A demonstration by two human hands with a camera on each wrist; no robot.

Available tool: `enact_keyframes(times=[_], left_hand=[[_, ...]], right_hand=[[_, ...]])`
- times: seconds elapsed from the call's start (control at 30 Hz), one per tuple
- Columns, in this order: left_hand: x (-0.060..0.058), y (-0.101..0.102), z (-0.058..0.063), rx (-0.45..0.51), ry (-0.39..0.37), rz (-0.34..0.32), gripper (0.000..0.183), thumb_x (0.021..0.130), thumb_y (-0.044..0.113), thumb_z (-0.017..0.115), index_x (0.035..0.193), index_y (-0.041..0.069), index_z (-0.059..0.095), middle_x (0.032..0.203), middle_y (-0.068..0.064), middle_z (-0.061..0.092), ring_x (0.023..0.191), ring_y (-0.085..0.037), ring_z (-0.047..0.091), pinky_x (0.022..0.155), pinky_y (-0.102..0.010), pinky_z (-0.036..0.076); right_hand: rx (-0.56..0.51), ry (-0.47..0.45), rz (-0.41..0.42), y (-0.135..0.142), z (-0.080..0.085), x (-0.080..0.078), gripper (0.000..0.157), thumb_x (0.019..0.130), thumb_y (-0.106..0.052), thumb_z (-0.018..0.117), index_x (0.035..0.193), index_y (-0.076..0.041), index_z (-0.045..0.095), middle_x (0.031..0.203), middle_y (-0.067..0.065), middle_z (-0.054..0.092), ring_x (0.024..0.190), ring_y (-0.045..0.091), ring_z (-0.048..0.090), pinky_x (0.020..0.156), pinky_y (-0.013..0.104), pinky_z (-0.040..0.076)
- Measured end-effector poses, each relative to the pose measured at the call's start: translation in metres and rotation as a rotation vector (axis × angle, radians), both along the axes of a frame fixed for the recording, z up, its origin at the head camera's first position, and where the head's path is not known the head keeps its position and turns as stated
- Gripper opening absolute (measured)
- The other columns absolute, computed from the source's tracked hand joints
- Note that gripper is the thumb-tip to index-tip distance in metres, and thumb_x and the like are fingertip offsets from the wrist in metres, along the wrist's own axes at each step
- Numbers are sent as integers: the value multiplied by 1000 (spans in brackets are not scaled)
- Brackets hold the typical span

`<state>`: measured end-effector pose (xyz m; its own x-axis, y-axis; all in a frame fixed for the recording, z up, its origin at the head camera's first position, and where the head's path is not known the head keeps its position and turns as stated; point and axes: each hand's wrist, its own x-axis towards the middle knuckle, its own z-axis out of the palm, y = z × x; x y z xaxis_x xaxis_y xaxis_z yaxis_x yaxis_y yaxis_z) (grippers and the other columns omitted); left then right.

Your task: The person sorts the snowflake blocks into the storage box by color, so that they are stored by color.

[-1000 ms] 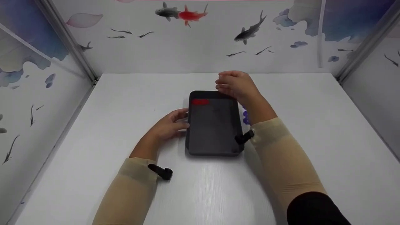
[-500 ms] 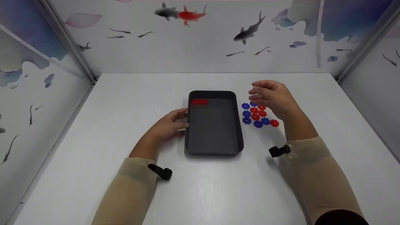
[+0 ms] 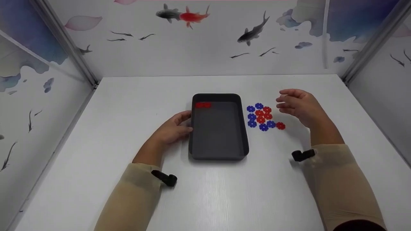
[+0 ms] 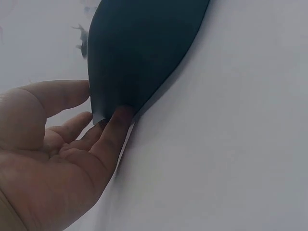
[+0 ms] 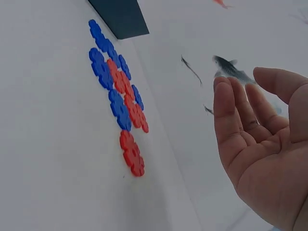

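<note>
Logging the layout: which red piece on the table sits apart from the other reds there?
The rightmost red piece, beside a blue piece; the other red pieces on the table bunch together.

You are at a small booth (image 3: 205,64), a sort of enclosed work cell: pale panels (image 3: 59,107) printed with fish (image 3: 253,33) and blue-violet washes (image 3: 362,21) wall your plain white desk (image 3: 205,195) at the back and both sides, and metal posts (image 3: 65,41) join them at the far corners.

tray (image 3: 218,134) on table (image 3: 212,192) | disc cluster (image 3: 260,119) right of tray | other discs (image 3: 203,105) inside, far-left corner
</note>
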<state>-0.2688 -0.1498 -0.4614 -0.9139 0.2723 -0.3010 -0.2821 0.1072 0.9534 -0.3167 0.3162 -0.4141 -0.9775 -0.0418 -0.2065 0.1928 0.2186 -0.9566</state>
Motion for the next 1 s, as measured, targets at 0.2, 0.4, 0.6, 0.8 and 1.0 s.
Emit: enact_keyframes(times=[0.2, 0.4, 0.6, 0.8, 1.0], left_hand=[[1, 7, 0, 103, -42, 69, 83, 94, -8, 64, 167, 23, 38, 176, 5, 35, 165, -21, 30, 130, -45, 36], [1, 9, -3, 187, -55, 75, 83, 94, -10, 59, 167, 22, 38, 176, 5, 34, 163, -18, 34, 126, -42, 40], [1, 7, -5, 218, -56, 54, 82, 94, -10, 59, 167, 19, 37, 176, 3, 35, 158, -17, 42, 121, -37, 43], [0, 5, -6, 233, -56, 45, 81, 94, -9, 61, 166, 20, 40, 175, 2, 35, 155, -16, 47, 119, -36, 45], [-2, 3, -8, 228, -52, 49, 79, 94, -9, 62, 165, 21, 42, 176, 3, 34, 157, -17, 43, 120, -37, 44]], right_hand=[[38, -87, 32, 18, -18, -6, 56, 103, -44, 70, 150, -17, 57, 125, -6, 74, 125, 22, 71, 98, 24, 61], [65, -123, 80, 35, -25, -7, 53, 102, -35, 74, 149, -17, 59, 126, -6, 76, 118, 18, 73, 96, 25, 62], [182, -156, 159, 48, -34, -8, 58, 99, -27, 78, 152, -17, 58, 132, -4, 74, 113, 11, 73, 95, 23, 61], [350, -147, 271, 48, -41, -8, 56, 100, -20, 76, 153, -19, 56, 148, 6, 66, 121, 13, 67, 96, 19, 58], [484, -125, 322, 40, -37, -6, 58, 94, -19, 82, 148, -25, 61, 148, 5, 66, 125, 24, 59, 94, 22, 56]])
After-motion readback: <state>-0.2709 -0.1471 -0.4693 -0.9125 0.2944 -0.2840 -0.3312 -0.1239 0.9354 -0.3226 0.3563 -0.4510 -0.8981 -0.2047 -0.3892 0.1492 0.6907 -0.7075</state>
